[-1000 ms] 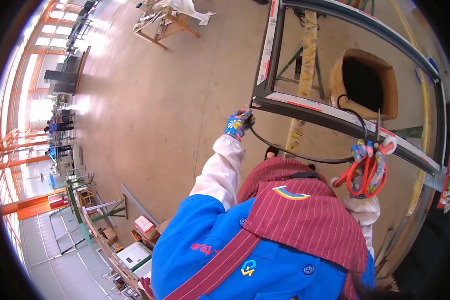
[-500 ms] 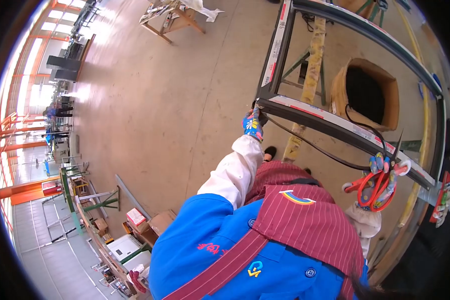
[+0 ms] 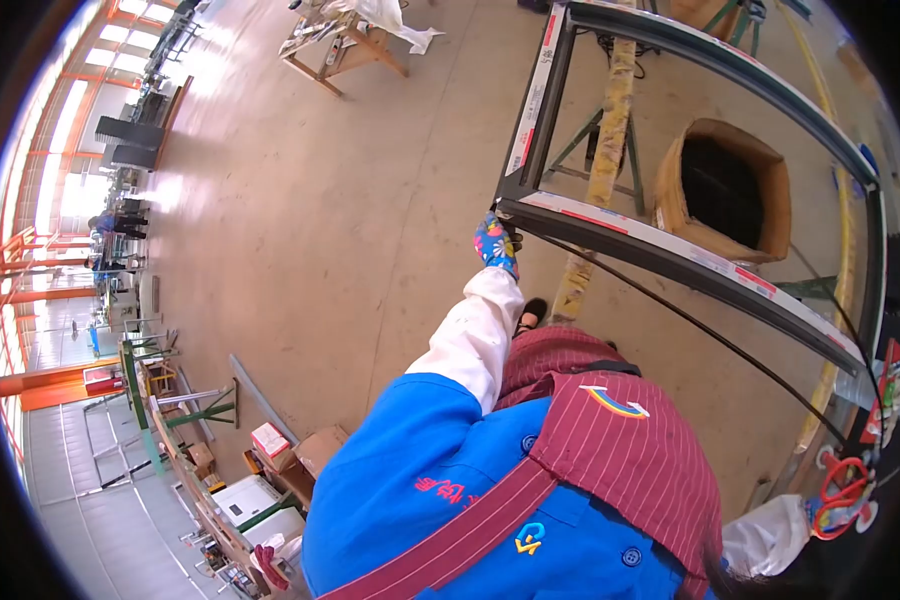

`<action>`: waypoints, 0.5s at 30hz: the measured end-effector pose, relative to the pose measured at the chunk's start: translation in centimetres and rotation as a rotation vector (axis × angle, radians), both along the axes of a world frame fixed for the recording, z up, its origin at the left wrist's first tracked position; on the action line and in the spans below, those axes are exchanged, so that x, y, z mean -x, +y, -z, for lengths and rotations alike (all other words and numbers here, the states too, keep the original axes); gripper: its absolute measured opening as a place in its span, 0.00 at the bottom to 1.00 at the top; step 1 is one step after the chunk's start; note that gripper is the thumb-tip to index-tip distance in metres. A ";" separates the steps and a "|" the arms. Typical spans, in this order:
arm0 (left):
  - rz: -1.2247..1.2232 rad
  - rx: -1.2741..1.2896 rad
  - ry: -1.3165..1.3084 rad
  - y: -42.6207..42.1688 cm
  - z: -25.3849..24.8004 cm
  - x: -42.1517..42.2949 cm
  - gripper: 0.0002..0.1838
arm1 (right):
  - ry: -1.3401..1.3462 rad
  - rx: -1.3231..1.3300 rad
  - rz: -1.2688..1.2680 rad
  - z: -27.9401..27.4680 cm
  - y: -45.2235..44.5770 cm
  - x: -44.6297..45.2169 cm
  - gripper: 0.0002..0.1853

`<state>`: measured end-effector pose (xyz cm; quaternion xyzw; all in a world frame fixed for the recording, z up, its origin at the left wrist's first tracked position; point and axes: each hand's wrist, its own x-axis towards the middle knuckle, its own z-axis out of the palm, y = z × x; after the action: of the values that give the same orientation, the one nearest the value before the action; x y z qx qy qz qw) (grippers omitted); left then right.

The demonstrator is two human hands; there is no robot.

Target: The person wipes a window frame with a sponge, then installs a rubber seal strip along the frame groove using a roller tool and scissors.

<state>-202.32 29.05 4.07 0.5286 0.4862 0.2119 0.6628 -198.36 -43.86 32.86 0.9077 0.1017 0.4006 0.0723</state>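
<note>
While the left hand (image 3: pixel 496 243) pinches a black strip (image 3: pixel 730 343) at a corner of the frame (image 3: pixel 650 238), seemingly anchoring it, the right hand (image 3: pixel 830 513) clasps red scissors (image 3: pixel 842 480) well apart; strip straight, likely tensioned. Right-hand strip hold: cannot tell.
</note>
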 end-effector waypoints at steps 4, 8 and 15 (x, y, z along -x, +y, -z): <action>0.037 0.053 -0.150 -0.1 0.7 -0.3 0.17 | 0.219 -0.050 -0.107 3.4 -7.0 1.9 0.24; -0.004 0.057 -0.128 -0.1 2.3 -1.2 0.20 | 0.250 -0.367 -0.134 11.4 -14.9 2.1 0.25; 0.039 0.136 -0.058 -1.4 0.7 -1.0 0.19 | 0.062 0.522 0.527 5.3 0.6 1.9 0.34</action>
<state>-201.29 27.68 3.39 0.4854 0.4699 0.1807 0.7148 -200.28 -43.27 27.53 0.8655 -0.0345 0.3010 0.3988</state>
